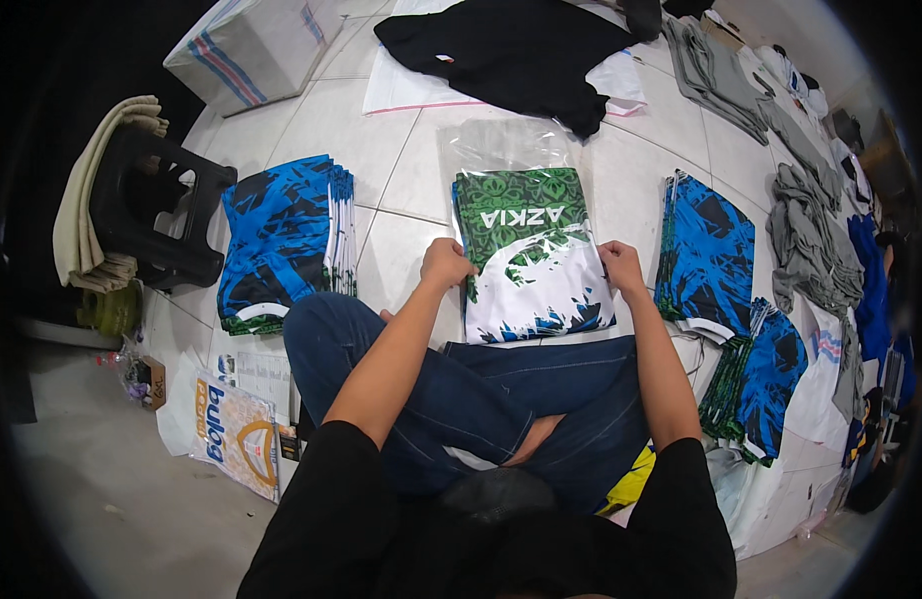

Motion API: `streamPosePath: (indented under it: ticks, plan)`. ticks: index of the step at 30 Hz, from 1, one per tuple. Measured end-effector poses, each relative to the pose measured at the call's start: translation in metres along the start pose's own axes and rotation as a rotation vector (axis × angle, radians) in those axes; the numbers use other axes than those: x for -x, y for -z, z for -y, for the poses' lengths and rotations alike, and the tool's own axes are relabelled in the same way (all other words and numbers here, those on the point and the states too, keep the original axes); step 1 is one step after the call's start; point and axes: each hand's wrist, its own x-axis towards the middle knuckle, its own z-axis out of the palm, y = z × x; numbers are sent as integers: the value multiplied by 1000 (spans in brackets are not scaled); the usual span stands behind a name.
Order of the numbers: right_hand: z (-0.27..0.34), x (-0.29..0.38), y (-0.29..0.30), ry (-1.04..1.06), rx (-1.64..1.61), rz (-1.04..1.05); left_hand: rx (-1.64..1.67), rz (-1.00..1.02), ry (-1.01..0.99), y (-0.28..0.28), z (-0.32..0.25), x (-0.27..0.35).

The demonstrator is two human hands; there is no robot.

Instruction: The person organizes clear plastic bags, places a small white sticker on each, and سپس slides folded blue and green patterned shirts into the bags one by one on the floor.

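Observation:
A folded jersey (pixel 536 254) in green, white and blue, with lettering printed on it, lies on the floor tiles before my crossed legs. Clear plastic bag film (pixel 506 142) shows beyond its far end and along its sides. My left hand (pixel 447 263) pinches the left edge of the folded jersey between thumb and fingers. At the opposite edge, my right hand (pixel 620 265) pinches the right side. Whether the film is also between my fingers, I cannot tell.
Blue-and-black jersey stacks (pixel 277 239) lie left, with more (pixel 706 254) at right. A black stool (pixel 161 202) holds beige cloth (pixel 94 202). A black garment (pixel 506 52) lies ahead, near a white woven sack (pixel 251 52). Grey garments (pixel 813 224) are far right; a printed bag (pixel 236 434) lies left.

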Motion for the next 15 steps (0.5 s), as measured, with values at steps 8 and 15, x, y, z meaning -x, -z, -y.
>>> streamPosePath:
  ticks: [8, 15]
  plan:
    - [-28, 0, 20, -102, 88, 158, 244, 129, 296, 4, -5, -6]
    - [-16, 10, 18, -133, 106, 192, 215, 165, 304, 5, 8, -12]
